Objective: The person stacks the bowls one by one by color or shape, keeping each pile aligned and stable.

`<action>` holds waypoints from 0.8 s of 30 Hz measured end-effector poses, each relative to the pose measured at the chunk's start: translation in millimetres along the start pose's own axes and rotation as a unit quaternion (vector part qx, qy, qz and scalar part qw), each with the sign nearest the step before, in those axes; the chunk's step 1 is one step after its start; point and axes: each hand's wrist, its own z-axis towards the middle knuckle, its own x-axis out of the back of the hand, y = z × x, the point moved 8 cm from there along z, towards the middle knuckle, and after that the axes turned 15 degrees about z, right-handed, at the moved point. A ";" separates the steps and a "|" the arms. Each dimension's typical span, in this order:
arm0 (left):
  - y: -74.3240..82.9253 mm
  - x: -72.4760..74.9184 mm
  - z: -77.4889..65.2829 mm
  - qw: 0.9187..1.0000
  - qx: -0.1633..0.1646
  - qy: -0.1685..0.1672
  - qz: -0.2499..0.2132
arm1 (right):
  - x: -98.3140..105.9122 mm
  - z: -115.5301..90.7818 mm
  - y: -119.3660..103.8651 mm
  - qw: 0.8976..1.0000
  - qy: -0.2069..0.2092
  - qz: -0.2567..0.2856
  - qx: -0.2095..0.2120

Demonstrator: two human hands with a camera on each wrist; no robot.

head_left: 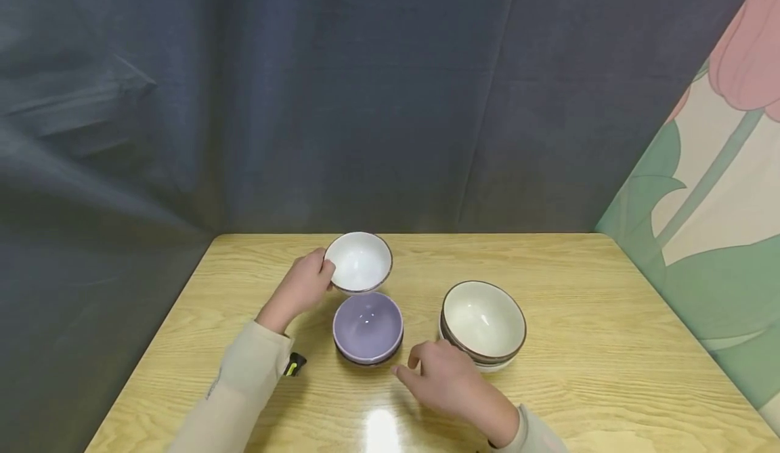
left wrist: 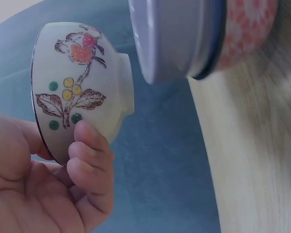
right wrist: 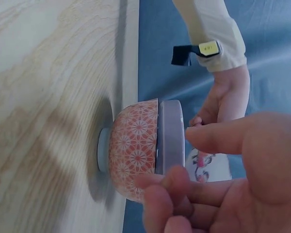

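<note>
A white bowl point(head_left: 358, 261) with a dark rim is gripped at its left edge by my left hand point(head_left: 307, 280), thumb at the rim and fingers beneath. Painted branches, leaves and berries decorate its outside in the left wrist view, where the bowl point(left wrist: 75, 77) is raised. In front of it, a purple bowl point(head_left: 367, 328) sits nested in a bowl with a red flower pattern point(right wrist: 136, 145), which stands on the table. My right hand point(head_left: 447, 378) is just right of this stack, fingers loosely bent and holding nothing; whether it touches the stack I cannot tell.
Right of my right hand stands another stack, topped by a cream bowl point(head_left: 484, 321) with a brown rim. Everything stands on a wooden table point(head_left: 597, 372). A dark curtain point(head_left: 378, 101) hangs behind it, and a flower-painted panel point(head_left: 725, 263) borders the right side.
</note>
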 end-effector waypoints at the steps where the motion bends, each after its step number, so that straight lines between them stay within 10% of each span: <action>1: 1.9 0.8 -3.5 1.000 -0.002 0.003 -0.002 | 1.0 0.2 -0.9 1.000 0.006 0.000 0.004; 24: 10.6 -3.4 -57.0 1.000 -0.027 0.000 -0.013 | 16.1 8.2 -8.3 0.988 0.097 0.094 0.073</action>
